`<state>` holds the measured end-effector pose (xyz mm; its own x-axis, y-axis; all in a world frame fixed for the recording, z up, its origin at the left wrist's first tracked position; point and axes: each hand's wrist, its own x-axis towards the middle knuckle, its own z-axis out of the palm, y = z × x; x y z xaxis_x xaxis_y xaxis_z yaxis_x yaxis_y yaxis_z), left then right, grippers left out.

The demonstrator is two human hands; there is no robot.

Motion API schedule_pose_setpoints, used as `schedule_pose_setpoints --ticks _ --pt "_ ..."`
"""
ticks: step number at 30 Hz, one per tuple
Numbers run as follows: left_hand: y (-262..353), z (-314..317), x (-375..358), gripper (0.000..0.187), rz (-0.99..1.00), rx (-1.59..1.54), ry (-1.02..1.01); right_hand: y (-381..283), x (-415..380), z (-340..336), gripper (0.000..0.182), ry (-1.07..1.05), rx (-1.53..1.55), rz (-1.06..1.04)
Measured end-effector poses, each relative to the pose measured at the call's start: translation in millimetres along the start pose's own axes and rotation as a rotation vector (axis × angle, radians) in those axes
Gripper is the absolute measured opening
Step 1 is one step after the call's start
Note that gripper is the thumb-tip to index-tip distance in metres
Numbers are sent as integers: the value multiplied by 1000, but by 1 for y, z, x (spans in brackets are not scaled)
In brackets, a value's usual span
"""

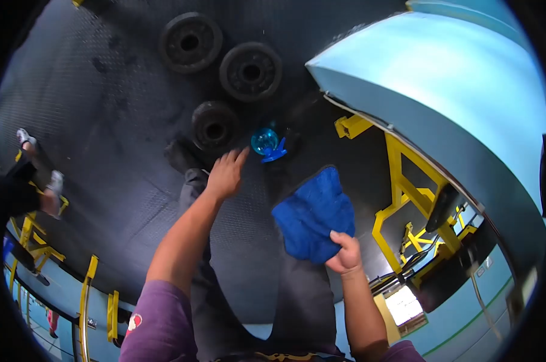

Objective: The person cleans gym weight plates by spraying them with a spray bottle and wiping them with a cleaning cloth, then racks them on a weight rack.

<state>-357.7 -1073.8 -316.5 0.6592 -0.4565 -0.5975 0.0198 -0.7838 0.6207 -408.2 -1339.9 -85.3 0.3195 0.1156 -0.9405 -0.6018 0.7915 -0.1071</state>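
My right hand (344, 253) grips a blue cloth (316, 211) by its lower edge, with the thumb on top; the cloth hangs spread in front of my right leg. My left hand (226, 174) reaches forward with its fingers stretched out and nothing visible in it. Just right of those fingertips stands a clear blue bottle (264, 141) with a blue trigger-like top (275, 152), apparently apart from the hand. Beyond my left hand, a small black weight plate (201, 120) lies flat on the floor.
Two larger weight plates (190, 42) (250, 71) lie farther ahead on the black textured floor (122, 151). A light blue wall or ledge (430, 66) and a yellow frame (395, 175) stand at the right. Another person's shoes (56, 182) show at the left, near yellow gym equipment (28, 238).
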Motion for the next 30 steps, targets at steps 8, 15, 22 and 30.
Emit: schedule_pose_setpoints --ticks 8,15,22,30 --pt "-14 93 143 89 463 257 1 -67 99 -70 57 302 -409 -61" --pt "3 92 135 69 66 -435 216 -66 122 -88 55 313 -249 -177" --pt "27 56 116 61 -203 -606 466 -40 123 -46 52 244 -212 -118" --pt "10 46 149 66 98 -335 309 -49 141 -10 48 244 -391 -237"
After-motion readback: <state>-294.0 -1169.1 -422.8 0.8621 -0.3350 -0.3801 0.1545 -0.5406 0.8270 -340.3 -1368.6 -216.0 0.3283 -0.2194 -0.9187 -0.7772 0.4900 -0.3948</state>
